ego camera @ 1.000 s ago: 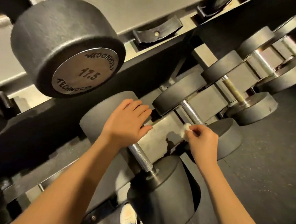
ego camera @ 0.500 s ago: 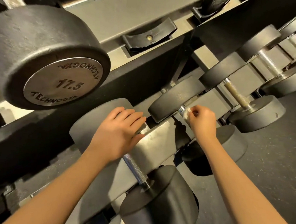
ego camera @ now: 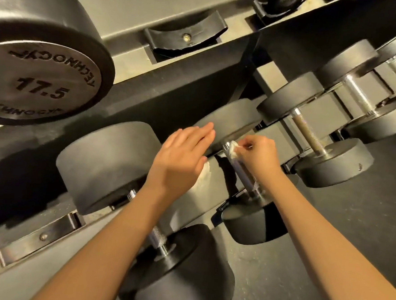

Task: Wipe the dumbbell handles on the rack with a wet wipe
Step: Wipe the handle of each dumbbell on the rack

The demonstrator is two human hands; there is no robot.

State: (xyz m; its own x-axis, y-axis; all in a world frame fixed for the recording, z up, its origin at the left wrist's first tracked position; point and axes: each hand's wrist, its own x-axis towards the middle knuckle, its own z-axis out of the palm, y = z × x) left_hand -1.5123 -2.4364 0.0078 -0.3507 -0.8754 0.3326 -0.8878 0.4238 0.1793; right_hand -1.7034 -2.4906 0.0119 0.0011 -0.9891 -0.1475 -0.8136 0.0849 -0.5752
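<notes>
Gym rack point(ego camera: 136, 9) of grey steel shelves, dark rubber floor point(ego camera: 361, 243) at 4 o'clock. The 17.5 dumbbell point(ego camera: 40, 73) sat on the upper shelf at 10 o'clock.

My right hand point(ego camera: 260, 154) was just right of centre, at 3 o'clock, fingertips pinching a small balled wet wipe point(ego camera: 233, 150). The wipe was pressed on the far end of a chrome handle point(ego camera: 244, 174) on the lower shelf, right beside the rear head point(ego camera: 232, 119). My left hand point(ego camera: 182, 158) was at centre, released, fingers straight and together, tips over that same head. I couldn't tell whether it touched or hovered.

Risks, as I read it:
- **Losing the wipe:** it was a tiny wad held by fingertips only, so the handle's texture could snag it, pull it free and drop it into the gap below.
- **Missed underside:** contact looked top-side only, so the underside would likely get missed unless I wrapped round.
- **Knuckles:** they were tight to the head and could scrape or jam.
- **Rolling:** if my left hand wasn't bracing, the dumbbell could roll in its cradle under the stroke.
- **Dry wipe:** such a small wad might dry out before the next handle point(ego camera: 307, 131) at 2 o'clock.
</notes>
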